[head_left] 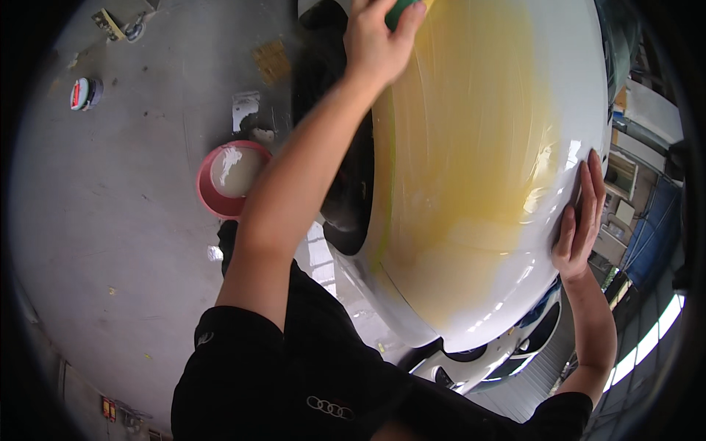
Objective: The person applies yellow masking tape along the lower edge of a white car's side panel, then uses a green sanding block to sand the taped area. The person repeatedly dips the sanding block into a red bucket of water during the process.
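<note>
A white car body panel with a broad yellowish patch fills the middle of the view, its surface wet and streaked. At the top edge, my left hand is closed around a green sanding block on the panel's far part; the frame cuts off much of the block. A little yellow shows beside it by my fingertips. My right hand lies flat with fingers stretched along the white right edge of the panel, holding nothing. Left of the panel is a dark wheel opening, partly hidden by my left forearm.
A pink basin of cloudy water stands on the grey floor, partly behind my left arm. Farther off are a small tub and a brown flat piece. Another white car stands at the lower right, beyond the panel.
</note>
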Available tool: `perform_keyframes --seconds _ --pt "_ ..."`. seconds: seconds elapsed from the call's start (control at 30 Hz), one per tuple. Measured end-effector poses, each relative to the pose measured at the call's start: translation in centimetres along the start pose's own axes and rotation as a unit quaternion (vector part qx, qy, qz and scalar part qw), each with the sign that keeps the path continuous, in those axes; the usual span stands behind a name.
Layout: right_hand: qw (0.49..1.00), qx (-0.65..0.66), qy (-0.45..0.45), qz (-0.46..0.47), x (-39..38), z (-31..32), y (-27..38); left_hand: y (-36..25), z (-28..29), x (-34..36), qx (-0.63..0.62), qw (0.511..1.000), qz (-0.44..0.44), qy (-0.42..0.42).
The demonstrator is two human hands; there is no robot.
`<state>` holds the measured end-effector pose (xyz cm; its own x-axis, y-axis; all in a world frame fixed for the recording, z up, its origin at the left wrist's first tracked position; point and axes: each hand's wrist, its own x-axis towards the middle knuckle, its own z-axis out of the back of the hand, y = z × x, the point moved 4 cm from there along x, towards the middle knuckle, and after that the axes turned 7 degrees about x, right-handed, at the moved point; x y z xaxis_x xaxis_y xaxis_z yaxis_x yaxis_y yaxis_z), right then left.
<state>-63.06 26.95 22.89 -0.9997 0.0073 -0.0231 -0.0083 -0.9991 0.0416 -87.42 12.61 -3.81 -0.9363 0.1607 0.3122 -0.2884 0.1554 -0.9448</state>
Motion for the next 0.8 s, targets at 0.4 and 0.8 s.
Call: perform_keyframes --seconds 0.4,0.8 --pt "1.000 -0.015 -0.004 -0.005 -0.1 0.0 0.0 2.5 0.6 0.2 0.081 0.995 0.059 -0.009" --pt "0.999 -0.035 0.009 -0.018 -0.2 0.2 -0.1 8.1 -0.1 3.2 -0.047 0.970 0.234 0.044"
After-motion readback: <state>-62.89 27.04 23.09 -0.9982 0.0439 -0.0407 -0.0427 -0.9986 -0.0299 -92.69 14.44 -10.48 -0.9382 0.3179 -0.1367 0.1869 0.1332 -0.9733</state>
